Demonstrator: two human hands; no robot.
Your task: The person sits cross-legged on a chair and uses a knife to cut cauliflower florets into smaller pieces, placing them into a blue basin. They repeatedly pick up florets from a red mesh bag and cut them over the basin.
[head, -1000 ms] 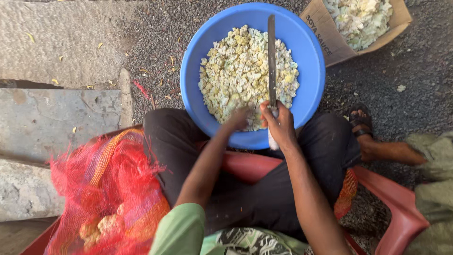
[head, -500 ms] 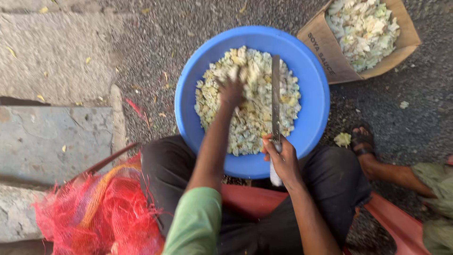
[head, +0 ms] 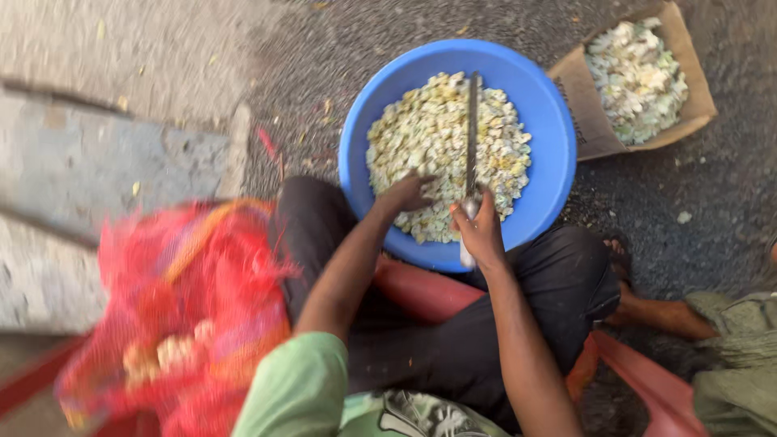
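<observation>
While knife spans basin, box beside

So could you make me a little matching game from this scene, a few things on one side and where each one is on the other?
Things:
1. knife
2. box
3. red net sack
4. left hand

Places:
A. on the ground right of the basin
B. beside the person's left knee
C. on the pale pieces in the basin
D. upright in the right hand

Pairs: 1-D, 2-A, 3-B, 4-C
</observation>
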